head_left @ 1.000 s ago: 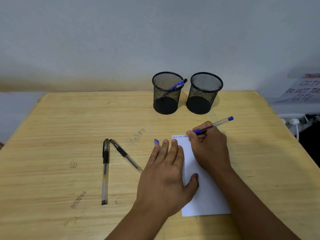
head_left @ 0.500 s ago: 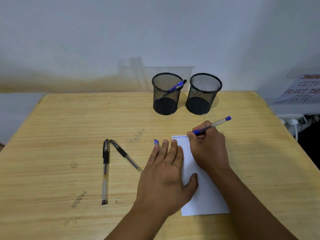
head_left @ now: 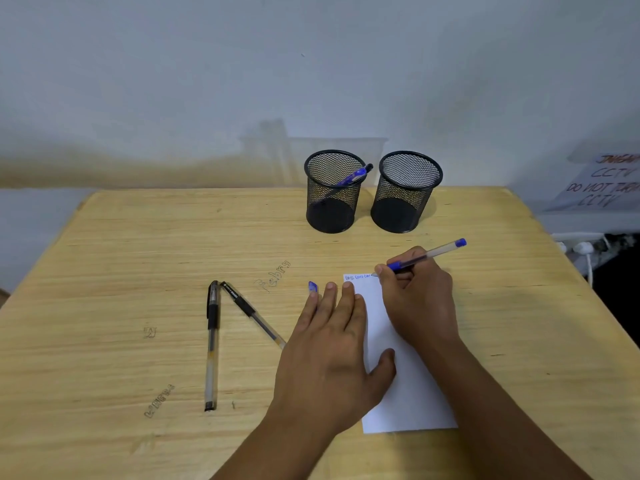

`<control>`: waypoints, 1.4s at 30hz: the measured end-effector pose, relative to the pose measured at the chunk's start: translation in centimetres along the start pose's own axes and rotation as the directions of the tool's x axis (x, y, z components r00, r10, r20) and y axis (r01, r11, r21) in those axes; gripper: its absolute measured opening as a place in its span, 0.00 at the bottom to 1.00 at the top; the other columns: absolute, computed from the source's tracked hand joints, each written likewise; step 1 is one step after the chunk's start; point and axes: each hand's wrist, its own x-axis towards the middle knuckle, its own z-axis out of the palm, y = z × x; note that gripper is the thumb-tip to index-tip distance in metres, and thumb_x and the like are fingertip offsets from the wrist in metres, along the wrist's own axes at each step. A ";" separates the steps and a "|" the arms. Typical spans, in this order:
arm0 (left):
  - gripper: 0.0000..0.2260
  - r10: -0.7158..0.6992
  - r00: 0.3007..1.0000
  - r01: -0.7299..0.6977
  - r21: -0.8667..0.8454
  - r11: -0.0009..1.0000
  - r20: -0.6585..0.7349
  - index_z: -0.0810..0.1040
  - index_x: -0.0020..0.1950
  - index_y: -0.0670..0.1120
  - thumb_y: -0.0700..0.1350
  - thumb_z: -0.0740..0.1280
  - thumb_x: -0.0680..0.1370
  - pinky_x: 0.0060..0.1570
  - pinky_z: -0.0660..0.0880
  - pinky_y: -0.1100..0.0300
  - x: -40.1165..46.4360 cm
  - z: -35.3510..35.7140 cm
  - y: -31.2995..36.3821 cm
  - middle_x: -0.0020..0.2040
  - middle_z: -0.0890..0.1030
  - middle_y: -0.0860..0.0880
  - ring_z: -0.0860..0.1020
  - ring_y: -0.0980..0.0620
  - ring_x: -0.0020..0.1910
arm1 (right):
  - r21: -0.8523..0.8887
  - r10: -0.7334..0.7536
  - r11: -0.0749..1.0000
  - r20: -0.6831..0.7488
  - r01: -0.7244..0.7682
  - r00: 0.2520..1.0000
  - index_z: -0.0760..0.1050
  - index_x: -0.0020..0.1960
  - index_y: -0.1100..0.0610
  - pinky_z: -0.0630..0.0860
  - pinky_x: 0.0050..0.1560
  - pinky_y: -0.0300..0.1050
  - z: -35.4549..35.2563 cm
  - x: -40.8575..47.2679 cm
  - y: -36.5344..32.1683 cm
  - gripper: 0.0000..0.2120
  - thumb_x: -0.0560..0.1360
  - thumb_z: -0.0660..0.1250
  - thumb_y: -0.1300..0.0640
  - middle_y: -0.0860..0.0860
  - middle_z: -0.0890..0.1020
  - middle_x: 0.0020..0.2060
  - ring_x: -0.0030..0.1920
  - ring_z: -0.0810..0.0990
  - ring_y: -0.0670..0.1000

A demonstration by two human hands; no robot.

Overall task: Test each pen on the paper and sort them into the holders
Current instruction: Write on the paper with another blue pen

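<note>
My right hand [head_left: 420,299] has a closed grip on the blue pen [head_left: 427,257], pinched near the tip. Tip touches the top edge of the paper [head_left: 405,393], right at the end of a line of blue writing [head_left: 357,277]. Pen's blue end cap angles up and to the right, toward the worktop's right edge.

My left hand [head_left: 332,344] lies flat, fingers spread, grip open, holding nothing. Palm presses the paper's left edge, thumb on the sheet, fingers reaching toward the paper's top left corner. Small blue cap [head_left: 312,286] lies on the worktop [head_left: 104,271] just beside my left fingertips.

Paper sits right of centre, near the front edge, long side running away from me.

Two black pens lie left of my left hand: one [head_left: 212,344] nearly straight front-to-back, the other [head_left: 254,315] slanting toward my left hand, its far end hidden under it. Their tops nearly meet; contact can't be told.

Two black mesh holders stand side by side near the back edge. Left holder [head_left: 331,192] has a blue pen [head_left: 353,176] leaning against its right rim. Right holder [head_left: 405,192] looks empty.

Scratched lettering marks the worktop. A paper sign [head_left: 602,187] with handwriting sits past the right back corner.
</note>
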 end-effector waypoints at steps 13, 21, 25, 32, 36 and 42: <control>0.34 -0.005 1.000 0.005 0.005 1.000 0.007 0.70 0.73 0.42 0.65 0.55 0.76 0.72 0.50 0.51 0.0 0.0 0.0 0.75 0.67 0.44 0.61 0.46 0.77 | -0.016 0.006 1.000 -0.016 -0.006 1.000 0.75 0.47 0.59 0.77 0.40 0.37 0.0 -0.1 0.0 0.07 0.75 0.70 0.55 0.46 0.78 0.31 0.32 0.79 0.44; 0.35 -0.017 1.000 0.017 -0.014 1.000 -0.005 0.65 0.76 0.45 0.65 0.53 0.75 0.73 0.42 0.54 0.1 -0.3 0.0 0.78 0.60 0.46 0.54 0.48 0.79 | 0.191 0.133 0.975 -0.077 -0.116 0.988 0.76 0.44 0.59 0.77 0.39 0.42 -0.4 0.3 0.7 0.08 0.74 0.71 0.54 0.51 0.83 0.33 0.36 0.82 0.49; 0.33 -0.013 1.000 0.012 -0.030 0.999 -0.012 0.66 0.76 0.50 0.65 0.52 0.75 0.74 0.41 0.54 -0.1 -0.5 0.1 0.80 0.56 0.48 0.51 0.47 0.79 | 0.355 0.194 0.920 -0.044 -0.167 0.980 0.78 0.44 0.59 0.80 0.41 0.43 -0.8 0.5 0.7 0.07 0.74 0.72 0.55 0.51 0.84 0.33 0.36 0.84 0.49; 0.25 -0.018 0.998 0.008 -0.171 0.985 -0.056 0.70 0.73 0.52 0.58 0.58 0.77 0.77 0.49 0.54 -0.4 -1.1 0.0 0.79 0.60 0.50 0.53 0.48 0.79 | 0.681 0.296 0.672 0.110 -0.289 0.949 0.79 0.46 0.64 0.77 0.41 0.44 -1.9 1.2 0.8 0.04 0.76 0.70 0.62 0.56 0.81 0.33 0.34 0.79 0.50; 0.22 -0.093 0.990 0.055 -0.325 0.944 -0.104 0.64 0.76 0.51 0.50 0.57 0.82 0.77 0.48 0.59 -0.6 -2.4 -0.1 0.79 0.58 0.56 0.48 0.58 0.78 | 0.792 0.316 0.514 0.183 -0.329 0.931 0.78 0.44 0.63 0.76 0.42 0.44 -2.5 1.1 0.1 0.03 0.76 0.69 0.65 0.57 0.79 0.35 0.36 0.77 0.51; 0.21 -0.184 0.975 0.122 -0.399 0.909 -0.122 0.67 0.75 0.50 0.43 0.56 0.82 0.72 0.50 0.69 -0.4 -3.5 -1.6 0.76 0.63 0.58 0.55 0.58 0.77 | 0.779 0.296 0.545 0.168 -0.311 0.940 0.79 0.45 0.61 0.77 0.43 0.44 -2.8 0.6 -0.1 0.02 0.76 0.70 0.63 0.56 0.81 0.36 0.38 0.79 0.51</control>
